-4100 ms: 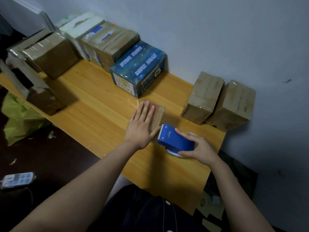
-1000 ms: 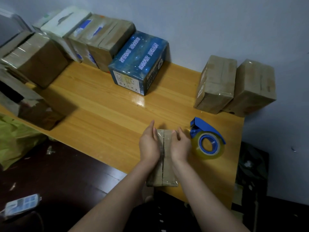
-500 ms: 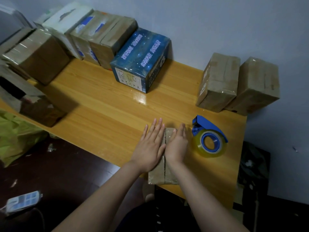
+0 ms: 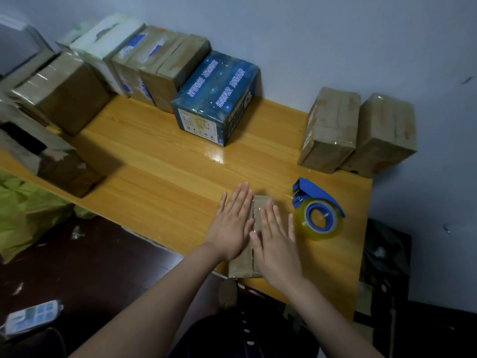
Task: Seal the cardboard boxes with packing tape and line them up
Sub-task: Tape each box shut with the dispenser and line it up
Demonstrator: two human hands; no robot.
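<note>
1. Left hand point(image 4: 232, 226) and right hand point(image 4: 277, 244): flat, fingers spread, palms down on small brown cardboard box point(image 4: 244, 266), gripping nothing.
2. Box at wooden table's point(image 4: 154, 171) 6 o'clock edge.
3. Blue tape dispenser point(image 4: 318, 215) at box's 3 o'clock, apart.

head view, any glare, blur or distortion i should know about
Head view: dim overall; a glare patch on the wooden table in front of the blue printed box; boxes at the left edge are smeared; wide-angle bending tilts the two right-hand cardboard boxes.
</note>
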